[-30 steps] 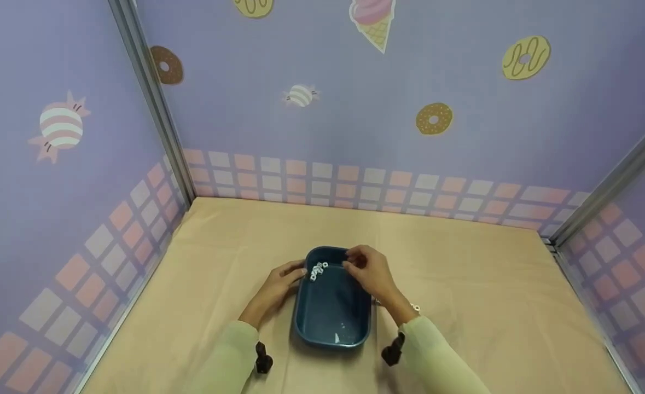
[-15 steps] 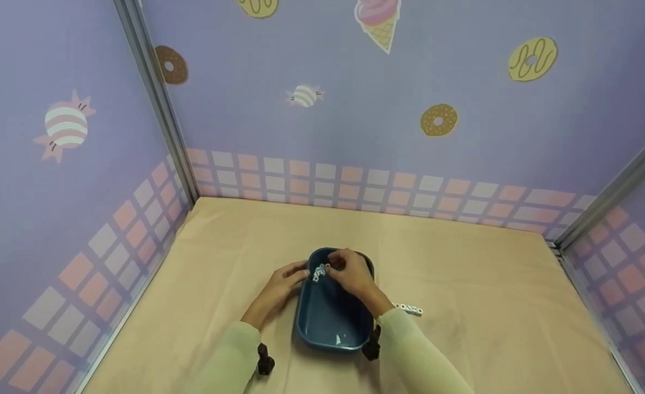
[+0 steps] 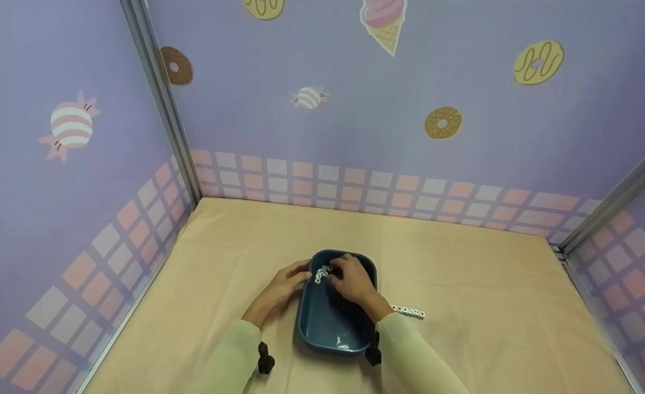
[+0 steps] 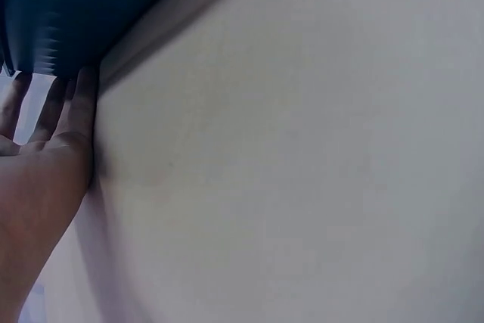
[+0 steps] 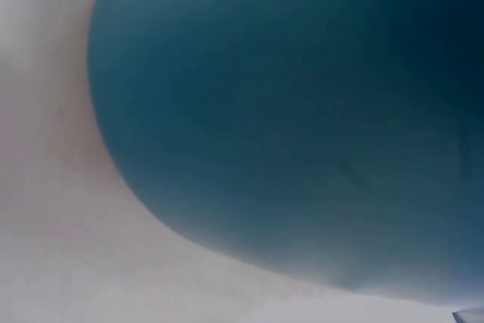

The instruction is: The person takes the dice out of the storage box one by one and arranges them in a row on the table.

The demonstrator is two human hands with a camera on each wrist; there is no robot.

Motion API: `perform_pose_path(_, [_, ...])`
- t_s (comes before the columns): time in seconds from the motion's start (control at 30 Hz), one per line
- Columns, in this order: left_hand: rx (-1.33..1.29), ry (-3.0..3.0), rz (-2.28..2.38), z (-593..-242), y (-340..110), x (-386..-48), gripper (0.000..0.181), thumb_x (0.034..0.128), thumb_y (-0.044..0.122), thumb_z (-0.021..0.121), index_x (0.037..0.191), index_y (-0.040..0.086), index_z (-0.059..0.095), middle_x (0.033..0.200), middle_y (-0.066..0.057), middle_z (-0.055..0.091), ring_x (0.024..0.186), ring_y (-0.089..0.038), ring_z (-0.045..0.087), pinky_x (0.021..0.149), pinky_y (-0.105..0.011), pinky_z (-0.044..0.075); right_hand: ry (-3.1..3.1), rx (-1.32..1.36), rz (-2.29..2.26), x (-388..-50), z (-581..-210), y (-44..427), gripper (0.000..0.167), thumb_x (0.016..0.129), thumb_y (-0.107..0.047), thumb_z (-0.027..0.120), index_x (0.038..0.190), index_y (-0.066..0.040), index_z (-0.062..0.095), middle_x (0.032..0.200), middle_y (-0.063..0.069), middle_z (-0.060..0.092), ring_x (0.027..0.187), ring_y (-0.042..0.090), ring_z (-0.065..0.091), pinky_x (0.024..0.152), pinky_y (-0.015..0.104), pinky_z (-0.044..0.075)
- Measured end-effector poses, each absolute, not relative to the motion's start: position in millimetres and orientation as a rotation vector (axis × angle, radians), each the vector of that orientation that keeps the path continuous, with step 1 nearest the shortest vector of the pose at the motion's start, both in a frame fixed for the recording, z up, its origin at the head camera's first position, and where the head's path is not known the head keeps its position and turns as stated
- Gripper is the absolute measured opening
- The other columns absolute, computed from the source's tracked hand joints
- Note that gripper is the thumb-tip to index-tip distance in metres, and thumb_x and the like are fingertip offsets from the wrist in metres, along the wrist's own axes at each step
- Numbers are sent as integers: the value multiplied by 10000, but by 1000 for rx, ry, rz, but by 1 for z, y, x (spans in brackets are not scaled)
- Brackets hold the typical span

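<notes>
A dark blue rectangular tray [image 3: 330, 328] lies on the cloth, with several small white beads [image 3: 320, 274] in its far left corner. My left hand [image 3: 279, 287] rests its fingers against the tray's left wall; the left wrist view shows that hand [image 4: 45, 164] with fairly straight fingers touching the tray [image 4: 68, 13]. My right hand [image 3: 355, 282] reaches inside the tray, thumb and fingertips close together beside the beads; whether a bead is between them cannot be told. The right wrist view holds only the tray's blue wall [image 5: 265, 126], not the hand.
A short row of white beads [image 3: 408, 311] lies on the cloth right of the tray, partly behind the right wrist. A pale yellow cloth [image 3: 481, 306] covers the table, with patterned purple walls [image 3: 355, 126] at the back and sides.
My right hand has moved left and down from the tray's far right rim to the beads inside, uncovering the bead row on the right. My left hand has stayed at the tray's side.
</notes>
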State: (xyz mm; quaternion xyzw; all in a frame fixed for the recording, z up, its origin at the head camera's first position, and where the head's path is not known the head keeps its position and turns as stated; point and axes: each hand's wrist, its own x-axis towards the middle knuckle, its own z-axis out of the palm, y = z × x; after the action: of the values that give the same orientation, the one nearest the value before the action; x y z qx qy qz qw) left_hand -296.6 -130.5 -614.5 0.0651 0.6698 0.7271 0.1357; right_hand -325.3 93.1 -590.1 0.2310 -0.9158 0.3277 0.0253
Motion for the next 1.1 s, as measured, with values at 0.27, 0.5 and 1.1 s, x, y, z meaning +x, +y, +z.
perform_pose_path(0.27, [220,1922,2098,-613,-129,-296,496,1100,138,556,1586,83,477,1627,-170,450,1438,-352,509,1150,-518,464,-2878,811,772,-323,-595,92,288,1035,-87,650,1292,36,688,1214,150,632,1129,335,585,1015,535,528])
perform_pose_path(0.5, [248,1947,2073,-616,-132,-297,508,1105,180,559,1596,90,467,1639,-159,438,1456,-333,493,1163,-499,453,-2895,797,803,-324,-597,90,181,961,-54,747,1135,-26,708,1049,77,642,988,252,616,909,472,568])
perform_pose_path(1.1, [197,1836,2137,-618,-133,-297,524,1098,191,598,1595,89,467,1627,-155,451,1472,-331,471,1159,-475,464,-2762,1124,819,-301,-549,117,88,922,-21,747,995,-44,702,917,43,673,833,149,644,734,309,593])
